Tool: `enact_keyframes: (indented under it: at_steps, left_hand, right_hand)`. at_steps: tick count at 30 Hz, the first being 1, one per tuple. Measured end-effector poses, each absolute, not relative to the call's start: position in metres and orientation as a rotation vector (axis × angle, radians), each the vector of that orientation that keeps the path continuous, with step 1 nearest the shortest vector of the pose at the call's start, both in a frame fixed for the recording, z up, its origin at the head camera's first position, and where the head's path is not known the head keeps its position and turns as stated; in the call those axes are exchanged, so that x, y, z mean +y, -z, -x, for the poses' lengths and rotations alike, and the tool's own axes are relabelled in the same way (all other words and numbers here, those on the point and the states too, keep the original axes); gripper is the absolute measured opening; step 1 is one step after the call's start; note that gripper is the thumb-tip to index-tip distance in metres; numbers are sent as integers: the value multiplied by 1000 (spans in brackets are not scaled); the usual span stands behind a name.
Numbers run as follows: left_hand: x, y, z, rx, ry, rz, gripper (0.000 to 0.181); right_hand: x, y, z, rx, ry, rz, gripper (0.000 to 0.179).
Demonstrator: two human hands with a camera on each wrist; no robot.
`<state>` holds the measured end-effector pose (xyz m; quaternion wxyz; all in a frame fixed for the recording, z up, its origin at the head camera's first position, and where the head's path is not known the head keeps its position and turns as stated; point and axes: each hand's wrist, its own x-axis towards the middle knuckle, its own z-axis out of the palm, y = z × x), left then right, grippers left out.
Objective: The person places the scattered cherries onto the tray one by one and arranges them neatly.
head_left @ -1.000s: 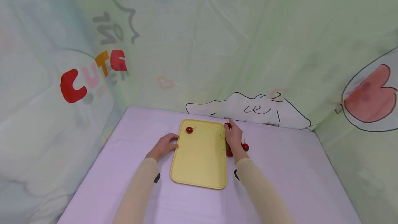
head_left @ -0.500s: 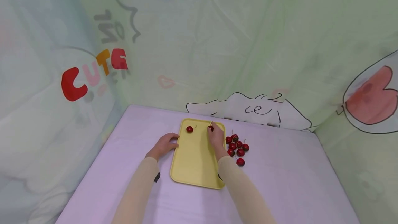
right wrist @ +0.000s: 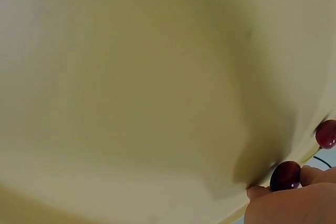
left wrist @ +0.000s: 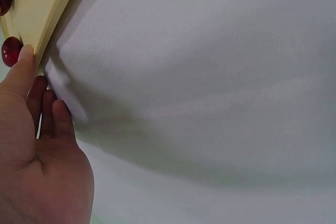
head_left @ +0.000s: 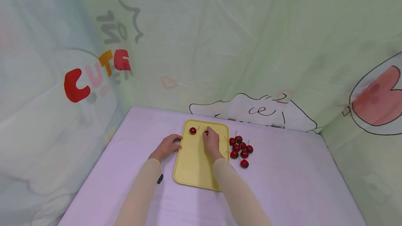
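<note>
A shallow yellow tray [head_left: 196, 170] lies on the table. In its upper left part rests one dark red cherry [head_left: 193, 130] with a stem. Just right of it, my right hand [head_left: 211, 143] pinches a second cherry [right wrist: 285, 176] between thumb and fingertips, low over the tray. The right wrist view shows the resting cherry [right wrist: 326, 134] close beside it. My left hand [head_left: 166, 147] touches the tray's left rim, thumb and index finger spaced apart along it. In the left wrist view the thumb lies at the rim and the other fingers sit along its outer side.
Several stemmed cherries [head_left: 243, 145] lie in a cluster on the lilac tablecloth [head_left: 282, 184], right of the tray. A printed curtain [head_left: 163, 44] hangs behind the table and down both sides.
My right hand has moved left from the tray's right edge, carrying a cherry over the tray beside the resting one. The cluster has come into view. My left hand stays at the rim.
</note>
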<state>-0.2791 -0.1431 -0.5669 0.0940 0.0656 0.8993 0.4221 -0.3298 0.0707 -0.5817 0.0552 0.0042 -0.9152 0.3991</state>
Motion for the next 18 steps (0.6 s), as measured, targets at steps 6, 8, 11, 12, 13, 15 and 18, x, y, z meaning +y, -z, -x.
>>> enact_keyframes:
  at_steps: [6,8,11,12,13,15,18]
  left_hand:
    - [-144,568,280,2654,-1268,-187,38]
    - [-144,569,281,2658,-1263,-197,38]
    - [-145,571,282,2663,-1254,-207,38]
    - [-145,572,283,2662,-1253,-203,38]
    - [-145,573,283,2662,-1250,-203,38]
    - [-146,574,284,2661,-1254,-199,38]
    - [-147,574,285,2662,-1263,-202,39]
  right_hand:
    - [64,571,322,-2799,-1172,14,34]
    - [64,568,321,-2802,-1177,30,34]
    - [63,565,320,-2798,-1178,39,32]
    - [63,565,320,-2798,-1180,40,30]
    - [63,565,321,-2800,-1172,35,28]
    - [63,565,321,-2807,-1164,26,26]
    - [64,564,323,-2811,-1174,21,28]
